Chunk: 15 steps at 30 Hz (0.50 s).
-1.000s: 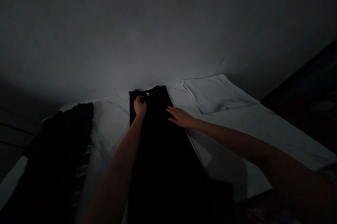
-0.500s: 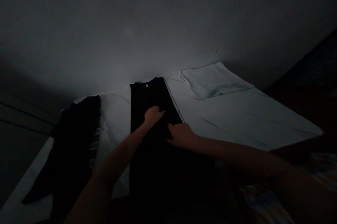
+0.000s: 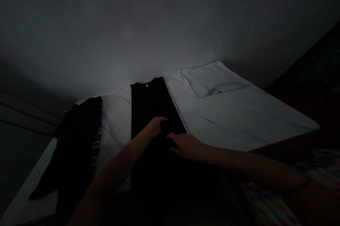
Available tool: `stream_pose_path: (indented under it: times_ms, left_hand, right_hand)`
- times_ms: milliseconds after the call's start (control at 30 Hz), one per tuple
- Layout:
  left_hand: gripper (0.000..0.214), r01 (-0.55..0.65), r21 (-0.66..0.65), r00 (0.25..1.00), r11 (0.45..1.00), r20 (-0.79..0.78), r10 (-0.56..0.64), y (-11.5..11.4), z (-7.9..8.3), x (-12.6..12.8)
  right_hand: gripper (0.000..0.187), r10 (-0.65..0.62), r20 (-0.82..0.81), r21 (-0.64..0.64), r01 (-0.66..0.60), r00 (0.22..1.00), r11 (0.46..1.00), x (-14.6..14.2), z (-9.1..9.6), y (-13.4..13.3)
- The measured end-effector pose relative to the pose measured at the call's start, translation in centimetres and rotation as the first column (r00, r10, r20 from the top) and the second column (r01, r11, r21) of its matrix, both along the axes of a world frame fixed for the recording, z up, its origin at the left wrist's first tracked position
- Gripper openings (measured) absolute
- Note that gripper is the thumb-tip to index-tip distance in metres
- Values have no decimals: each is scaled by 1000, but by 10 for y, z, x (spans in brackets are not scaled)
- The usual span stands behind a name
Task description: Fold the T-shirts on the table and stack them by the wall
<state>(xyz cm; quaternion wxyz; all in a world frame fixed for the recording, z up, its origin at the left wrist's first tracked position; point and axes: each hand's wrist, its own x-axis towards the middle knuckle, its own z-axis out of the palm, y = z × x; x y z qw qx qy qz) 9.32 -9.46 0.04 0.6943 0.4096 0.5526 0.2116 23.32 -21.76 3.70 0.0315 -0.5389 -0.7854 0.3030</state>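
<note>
A black garment, narrow and folded lengthwise, lies flat on the white marble-patterned table. A small pale label shows at its neckline near the wall. My left hand rests on the middle of the garment, its fingers stretched to the right. Just nearer to me and to the right, my right hand lies on the same cloth with thumb and forefinger apart. The two hands nearly meet. In the dimness, the garment's lower part merges with the dark area below my arms.
Left on the table lies another dark garment with a striped edge, partly over the table's side. A folded white cloth sits at the back right by the grey wall. Multicoloured fabric shows at lower right.
Both hands have slid slightly toward me along the black garment, while its neckline stays put. My left fingers look more stretched out than before. The view has shifted a little.
</note>
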Motion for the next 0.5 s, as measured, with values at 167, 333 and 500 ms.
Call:
stream_pose_path:
  times_ms: [167,333,500]
  left_hand:
    - [14,2,-120,987,993,162,17,-36,3,-4]
    - [28,94,-324,939,941,343,24,-64,12,-7]
    - [29,175,-417,909,892,416,17,-97,8,-12]
  right_hand:
    - [55,123,-124,-68,-132,985,989,10,-3,-11]
    - [57,120,-188,-61,-134,975,989,25,-6,-25]
    - [55,124,-286,-53,-145,950,988,34,-6,-45]
